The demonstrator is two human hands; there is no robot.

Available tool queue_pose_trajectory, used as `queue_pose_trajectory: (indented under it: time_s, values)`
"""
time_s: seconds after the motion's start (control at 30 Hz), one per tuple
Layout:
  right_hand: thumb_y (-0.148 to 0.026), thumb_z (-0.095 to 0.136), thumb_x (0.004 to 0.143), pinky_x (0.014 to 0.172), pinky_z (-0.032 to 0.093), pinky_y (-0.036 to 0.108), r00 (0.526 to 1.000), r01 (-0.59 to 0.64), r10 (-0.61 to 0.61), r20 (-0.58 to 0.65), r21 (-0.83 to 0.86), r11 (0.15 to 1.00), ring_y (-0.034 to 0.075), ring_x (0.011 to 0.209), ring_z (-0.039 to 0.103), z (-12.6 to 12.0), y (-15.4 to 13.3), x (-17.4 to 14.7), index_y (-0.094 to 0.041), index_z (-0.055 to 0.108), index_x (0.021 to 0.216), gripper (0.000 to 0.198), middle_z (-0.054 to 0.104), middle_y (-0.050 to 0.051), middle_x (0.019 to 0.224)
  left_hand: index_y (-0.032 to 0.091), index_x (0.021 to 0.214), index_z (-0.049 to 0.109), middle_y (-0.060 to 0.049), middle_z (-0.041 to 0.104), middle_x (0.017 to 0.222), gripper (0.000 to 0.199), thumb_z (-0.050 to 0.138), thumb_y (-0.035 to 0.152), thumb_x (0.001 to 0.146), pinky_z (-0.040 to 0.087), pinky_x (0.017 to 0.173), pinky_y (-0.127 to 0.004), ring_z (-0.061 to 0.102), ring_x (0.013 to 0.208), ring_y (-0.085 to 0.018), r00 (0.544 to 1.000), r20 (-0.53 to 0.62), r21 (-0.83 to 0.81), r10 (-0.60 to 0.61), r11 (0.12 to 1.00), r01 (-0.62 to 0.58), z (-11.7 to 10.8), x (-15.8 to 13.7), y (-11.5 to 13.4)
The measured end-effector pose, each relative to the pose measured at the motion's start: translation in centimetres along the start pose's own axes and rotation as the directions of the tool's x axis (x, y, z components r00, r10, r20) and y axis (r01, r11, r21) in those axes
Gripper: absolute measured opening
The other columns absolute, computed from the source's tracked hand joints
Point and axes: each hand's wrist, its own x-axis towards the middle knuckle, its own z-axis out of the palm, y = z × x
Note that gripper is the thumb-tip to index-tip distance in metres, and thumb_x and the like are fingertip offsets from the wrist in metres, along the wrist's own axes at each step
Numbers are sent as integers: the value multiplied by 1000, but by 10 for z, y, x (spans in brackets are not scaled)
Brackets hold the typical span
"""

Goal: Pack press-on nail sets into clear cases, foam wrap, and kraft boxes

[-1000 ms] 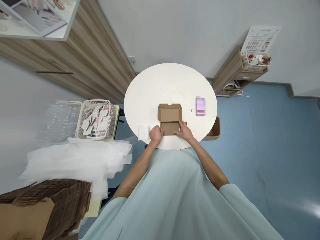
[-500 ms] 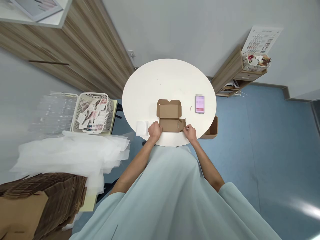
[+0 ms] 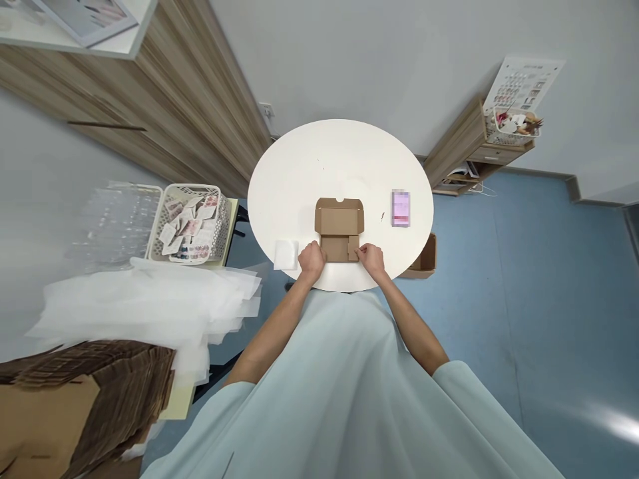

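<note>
Flap (image 3: 353, 243) swung inward since earlier on cardboard box (image 3: 339, 218), right hand (image 3: 372, 261) pinching it, left hand (image 3: 311, 260), fingers curled, at opposite end, hold unclear

Open brown carton (image 3: 333, 249) on white oval bench (image 3: 339, 153), lid (image 3: 339, 218) laid open on the far side. Left hand (image 3: 312, 261) grips its left end; right hand (image 3: 372, 261) pinches the right end, where a flap (image 3: 353, 245) is folded inward. White packet (image 3: 285, 255) just left of left hand, at bench edge. Pixelated purple item (image 3: 401, 209) well right of carton. Off bench, left side: basket (image 3: 220, 233) of small packets, white sheets (image 3: 144, 299), stacked flat cardboard (image 3: 124, 392).
</note>
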Motion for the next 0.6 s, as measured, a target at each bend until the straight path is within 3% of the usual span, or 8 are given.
queue_pose_trajectory:
  time_s: [0.17, 0.33, 0.6]
  values:
    - [-30, 57, 104, 79, 52, 34, 1000, 14, -14, 0, -192, 981, 30, 93, 75, 1, -8, 6, -19, 78, 104, 24, 78, 13, 88, 17, 111, 64, -16, 73, 109, 19, 48, 18, 101, 50, 80, -39, 71, 102, -33, 1000, -10, -1, 13, 1000, -13, -1, -2, 0]
    - [-14, 54, 102, 74, 47, 31, 996, -72, 87, 21, -384, 920, 28, 95, 75, 0, -26, 4, -12, 75, 106, 22, 78, 19, 103, 18, 108, 63, -14, 73, 108, 14, 52, 20, 101, 48, 79, -38, 71, 99, -31, 1000, -2, -5, 4, 1000, -4, -3, -3, -1]
    - [-14, 50, 104, 76, 48, 32, 994, -62, 93, 52, -428, 902, 29, 100, 75, -6, -37, 0, -10, 73, 112, 24, 78, 19, 106, 20, 107, 65, -14, 75, 111, 13, 54, 24, 102, 49, 81, -38, 72, 103, -32, 999, -19, -80, -30, 996, 29, 1, -4, -1]
